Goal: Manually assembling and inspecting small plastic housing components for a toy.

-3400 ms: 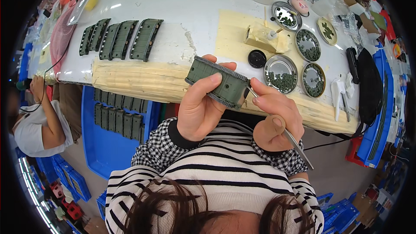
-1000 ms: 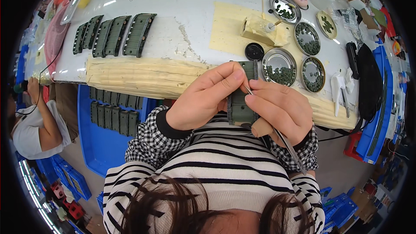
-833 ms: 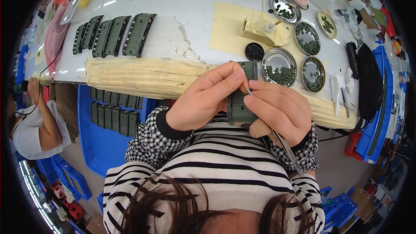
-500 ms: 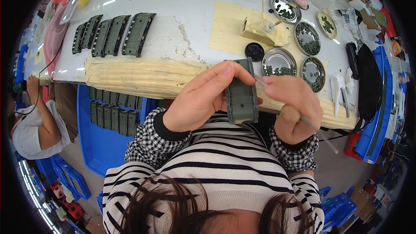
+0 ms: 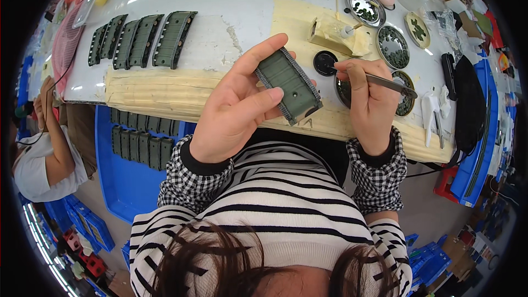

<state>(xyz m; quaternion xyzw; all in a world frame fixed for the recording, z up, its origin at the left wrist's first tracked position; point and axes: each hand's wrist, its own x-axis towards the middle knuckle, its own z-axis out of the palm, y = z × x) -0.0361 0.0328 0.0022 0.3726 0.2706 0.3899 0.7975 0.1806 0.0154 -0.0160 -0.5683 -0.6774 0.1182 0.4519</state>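
My left hand (image 5: pixel 228 102) is closed around a dark green, ribbed tank-hull-like model part (image 5: pixel 286 83), tilted over the table's near edge. The thumb presses on its flat face, near a small hole. My right hand (image 5: pixel 369 102) pinches slim metal tweezers (image 5: pixel 391 83); their tip end reaches the rim of a small round black dish (image 5: pixel 323 64). What the tips hold, if anything, is too small to make out. Behind the right hand, a metal dish (image 5: pixel 342 92) is mostly hidden.
Several matching green parts (image 5: pixel 175 38) stand in a row at the left; more lie in a blue bin (image 5: pixel 129 187) below. Dishes of small green pieces (image 5: pixel 392 48) are at the right, beside a wrapped block (image 5: pixel 330 38). Another person (image 5: pixel 47 159) sits at far left.
The green part has moved up and left and turned at a slant in my left hand. My right hand has drawn away from it to the black dish, now gripping the tweezers differently.
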